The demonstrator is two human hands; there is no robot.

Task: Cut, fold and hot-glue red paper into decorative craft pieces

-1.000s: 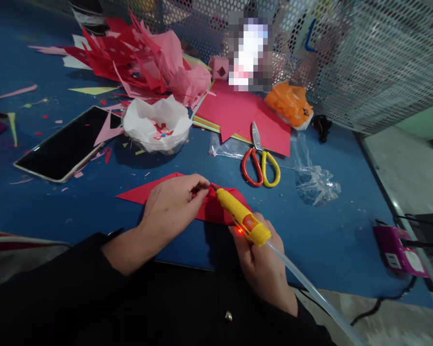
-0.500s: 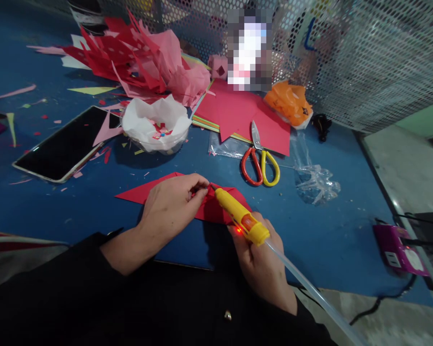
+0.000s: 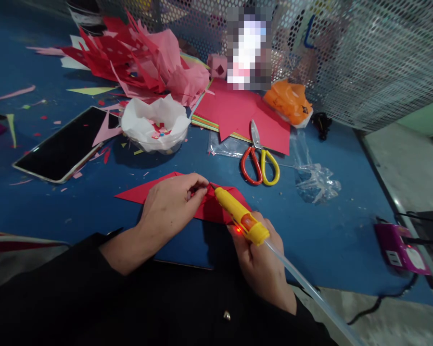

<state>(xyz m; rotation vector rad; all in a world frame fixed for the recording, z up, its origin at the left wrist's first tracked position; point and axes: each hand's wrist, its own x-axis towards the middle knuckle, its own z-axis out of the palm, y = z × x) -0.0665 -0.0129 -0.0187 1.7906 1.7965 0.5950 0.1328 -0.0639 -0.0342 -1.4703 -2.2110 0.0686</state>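
Note:
A folded red paper piece (image 3: 216,209) lies on the blue table (image 3: 328,230) in front of me. My left hand (image 3: 171,206) rests on it, fingers pinched on a fold near its middle. My right hand (image 3: 261,262) grips a yellow pen-shaped glue gun (image 3: 240,216) with a red light lit and a clear glue stick trailing back to the right. The gun's tip touches the red paper right beside my left fingertips.
Red-and-yellow scissors (image 3: 260,161) lie on red sheets (image 3: 238,113) beyond. A white-lined bowl (image 3: 155,126), a dark phone (image 3: 63,144), heaps of red and pink scraps (image 3: 140,57), an orange bag (image 3: 288,103), crumpled clear plastic (image 3: 315,182) and a purple box with cables (image 3: 400,247) surround the spot. A mesh wall (image 3: 364,57) stands behind.

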